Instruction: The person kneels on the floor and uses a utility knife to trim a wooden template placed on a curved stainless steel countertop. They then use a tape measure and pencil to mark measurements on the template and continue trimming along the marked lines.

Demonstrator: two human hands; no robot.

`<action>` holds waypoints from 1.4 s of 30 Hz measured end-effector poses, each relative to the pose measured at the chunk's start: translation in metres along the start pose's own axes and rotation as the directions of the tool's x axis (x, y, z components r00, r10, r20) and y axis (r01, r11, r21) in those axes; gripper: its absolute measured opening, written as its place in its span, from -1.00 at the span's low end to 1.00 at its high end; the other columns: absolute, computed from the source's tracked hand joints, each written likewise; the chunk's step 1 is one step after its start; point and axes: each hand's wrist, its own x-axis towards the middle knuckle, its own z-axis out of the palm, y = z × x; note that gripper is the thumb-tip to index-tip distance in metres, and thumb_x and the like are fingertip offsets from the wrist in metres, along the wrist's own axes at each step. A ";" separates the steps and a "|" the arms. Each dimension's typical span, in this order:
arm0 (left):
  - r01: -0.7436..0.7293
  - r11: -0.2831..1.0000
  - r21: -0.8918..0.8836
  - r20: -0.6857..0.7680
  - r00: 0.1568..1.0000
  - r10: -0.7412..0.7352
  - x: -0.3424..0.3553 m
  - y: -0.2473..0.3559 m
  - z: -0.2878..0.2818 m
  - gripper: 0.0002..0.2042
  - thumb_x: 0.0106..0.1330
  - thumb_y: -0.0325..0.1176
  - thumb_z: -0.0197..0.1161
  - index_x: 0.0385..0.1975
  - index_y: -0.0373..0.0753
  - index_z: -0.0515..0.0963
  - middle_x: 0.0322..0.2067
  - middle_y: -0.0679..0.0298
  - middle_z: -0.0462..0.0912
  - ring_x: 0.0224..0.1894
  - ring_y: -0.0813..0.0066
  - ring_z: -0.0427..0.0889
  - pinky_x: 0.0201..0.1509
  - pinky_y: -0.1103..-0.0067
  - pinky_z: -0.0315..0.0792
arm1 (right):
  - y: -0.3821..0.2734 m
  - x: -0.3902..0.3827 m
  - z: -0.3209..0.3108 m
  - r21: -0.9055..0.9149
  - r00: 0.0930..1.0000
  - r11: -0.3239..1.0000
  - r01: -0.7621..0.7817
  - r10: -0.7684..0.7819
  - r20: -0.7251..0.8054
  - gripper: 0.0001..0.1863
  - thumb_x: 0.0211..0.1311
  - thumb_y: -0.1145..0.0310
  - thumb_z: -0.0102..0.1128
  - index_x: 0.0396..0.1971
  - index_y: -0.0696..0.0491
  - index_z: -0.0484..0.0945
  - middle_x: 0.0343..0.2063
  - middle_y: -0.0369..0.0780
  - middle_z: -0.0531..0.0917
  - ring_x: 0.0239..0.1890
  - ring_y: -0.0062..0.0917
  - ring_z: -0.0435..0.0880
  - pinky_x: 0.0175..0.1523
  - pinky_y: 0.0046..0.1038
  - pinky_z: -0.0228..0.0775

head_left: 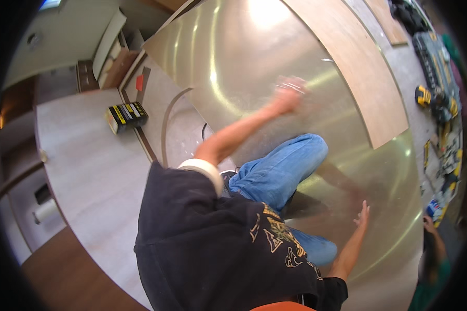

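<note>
Across a large shiny metal sheet [384, 228], my left hand [289, 94] reaches out, smeared by motion. Its fingers are too blurred to tell their shape or whether they hold anything. My right hand [363, 215] is over the sheet's lower right part, fingers stretched out and nothing in them. Whether it touches the metal I cannot tell. My bent legs in blue jeans are between the two arms. Just beyond my left hand, a long pale wooden panel [358, 67] lies on the sheet's edge.
A black and yellow box [127, 115] sits on the pale board [88, 135] at left, near a curved strip [167, 127] and a red piece [139, 82]. At right are a tool case [433, 57], a yellow-black power tool [423, 97], a blue container [434, 208] and another person's arm [435, 236].
</note>
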 end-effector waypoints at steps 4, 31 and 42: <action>0.562 0.827 0.013 0.152 0.817 -0.557 -0.057 -0.163 -0.030 -0.24 0.22 0.02 0.29 0.43 0.03 0.17 0.48 0.12 0.03 0.53 0.08 -0.06 0.37 -0.28 0.02 | -0.012 0.030 -0.074 -0.197 0.906 0.919 0.342 -0.378 -0.192 0.08 0.19 -0.28 0.20 0.54 -0.16 -0.18 0.53 -0.13 -0.04 0.49 0.03 0.02 0.33 0.37 -0.01; 0.559 0.514 -0.651 0.367 0.824 -0.432 -0.171 -0.164 0.039 -0.08 0.04 -0.05 0.54 0.37 -0.31 0.22 0.30 -0.11 0.26 0.26 0.06 0.38 0.29 0.25 0.37 | 0.105 -0.183 0.053 0.165 0.664 0.693 0.702 -0.553 -0.503 -0.40 0.44 0.04 0.03 0.19 0.28 0.42 0.08 0.00 0.61 0.13 -0.23 0.60 0.25 -0.26 0.42; 0.359 0.893 0.270 0.465 0.764 -0.448 -0.169 -0.132 0.009 0.40 -0.25 0.34 0.54 0.48 -0.35 -0.15 0.43 -0.31 -0.04 0.48 -0.33 -0.11 0.41 -0.20 -0.03 | 0.324 -0.311 0.164 0.386 0.303 0.674 0.629 0.245 -0.921 -0.47 0.46 0.03 0.05 0.17 0.15 0.50 0.11 -0.05 0.59 0.16 -0.31 0.55 0.27 -0.36 0.33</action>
